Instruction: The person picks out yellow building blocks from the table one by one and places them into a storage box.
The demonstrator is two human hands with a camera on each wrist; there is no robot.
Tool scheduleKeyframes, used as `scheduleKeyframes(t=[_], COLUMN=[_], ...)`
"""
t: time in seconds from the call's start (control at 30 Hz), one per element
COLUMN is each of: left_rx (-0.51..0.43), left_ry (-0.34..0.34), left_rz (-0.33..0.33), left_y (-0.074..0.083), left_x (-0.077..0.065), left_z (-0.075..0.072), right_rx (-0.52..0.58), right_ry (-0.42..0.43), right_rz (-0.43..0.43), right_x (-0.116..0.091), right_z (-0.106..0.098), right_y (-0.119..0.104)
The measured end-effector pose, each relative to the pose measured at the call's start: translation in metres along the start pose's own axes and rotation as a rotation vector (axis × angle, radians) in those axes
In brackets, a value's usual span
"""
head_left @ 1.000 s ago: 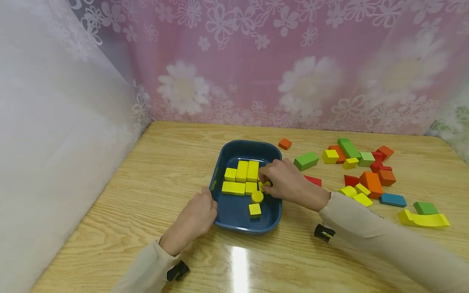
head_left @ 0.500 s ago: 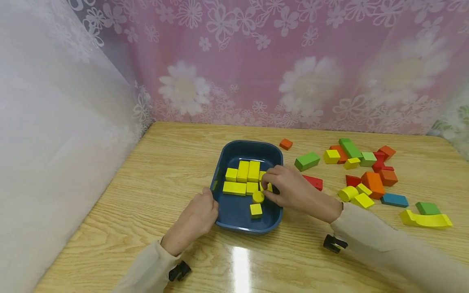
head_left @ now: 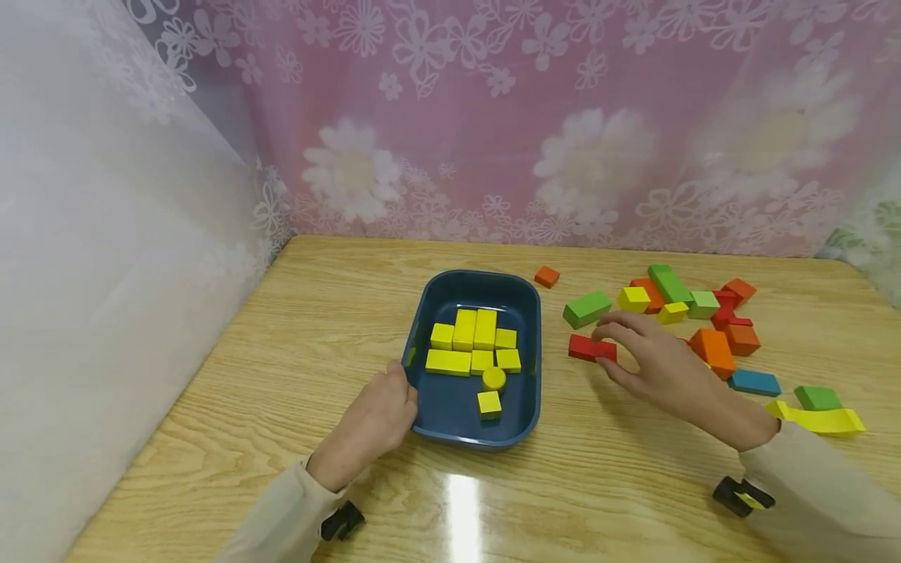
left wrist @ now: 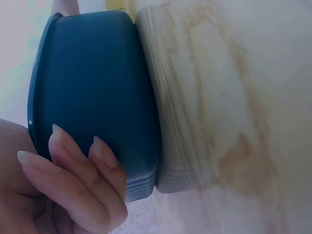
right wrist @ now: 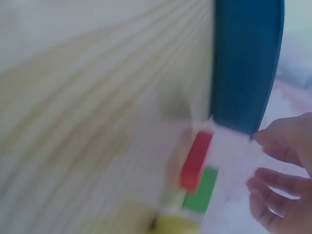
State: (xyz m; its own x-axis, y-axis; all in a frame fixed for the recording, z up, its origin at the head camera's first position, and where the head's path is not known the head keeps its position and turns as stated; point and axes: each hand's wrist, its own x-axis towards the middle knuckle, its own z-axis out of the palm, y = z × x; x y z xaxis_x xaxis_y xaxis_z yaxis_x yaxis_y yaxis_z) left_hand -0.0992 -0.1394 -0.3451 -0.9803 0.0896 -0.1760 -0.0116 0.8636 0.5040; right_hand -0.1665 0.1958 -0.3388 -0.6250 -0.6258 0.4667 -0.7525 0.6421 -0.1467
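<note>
My left hand [head_left: 380,410] grips the left wall of a dark blue tray [head_left: 457,438]; in the left wrist view its bent fingers [left wrist: 73,180] lie against the tray's outer side. Inside the tray are several yellow blocks [head_left: 448,362], with a yellow round block [head_left: 494,379] and a yellow cube [head_left: 489,405] in front. To the right of the tray my right hand [head_left: 662,375] hovers with thumb and fingers apart, its fingertips overlapping the end of a red block [head_left: 584,348]. In the right wrist view the red block [right wrist: 196,161] shows apart from that hand [right wrist: 285,175].
A green block [head_left: 587,310] and a small orange block [head_left: 547,276] lie behind the red one. Further right are scattered blocks, among them an orange block [head_left: 714,353], a blue block [head_left: 755,382] and a curved yellow block [head_left: 816,418]. A pink flowered curtain [head_left: 479,156] hangs behind the table.
My right hand has left the yellow blocks in the tray and moved right to the red block, its fingers now wider apart. My left hand has stayed at the tray's left wall.
</note>
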Motion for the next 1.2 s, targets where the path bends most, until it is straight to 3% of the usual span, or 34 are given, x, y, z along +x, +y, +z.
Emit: scheduleKeyframes(t=[0.2,0.37,0.73,1.2], left_rx=[0.045,0.044,0.043,0.019], left_ry=[-0.026,-0.042,-0.039,-0.050], left_rz=[-0.015,-0.019,0.000,-0.007], left_y=[0.002,0.003,0.004,0.005], left_x=[0.001,0.001,0.001,0.001], left_z=[-0.001,-0.003,-0.004,-0.005], right_rx=[-0.059,-0.107,-0.143,-0.155], right_ry=[-0.060,-0.098,-0.196,-0.244], right_rz=[0.058,0.108,0.226,0.242], right_x=[-0.027,-0.037,-0.045,-0.047], right_z=[-0.010,-0.013,-0.017,-0.017], right_y=[0.023,0.032,0.036,0.036])
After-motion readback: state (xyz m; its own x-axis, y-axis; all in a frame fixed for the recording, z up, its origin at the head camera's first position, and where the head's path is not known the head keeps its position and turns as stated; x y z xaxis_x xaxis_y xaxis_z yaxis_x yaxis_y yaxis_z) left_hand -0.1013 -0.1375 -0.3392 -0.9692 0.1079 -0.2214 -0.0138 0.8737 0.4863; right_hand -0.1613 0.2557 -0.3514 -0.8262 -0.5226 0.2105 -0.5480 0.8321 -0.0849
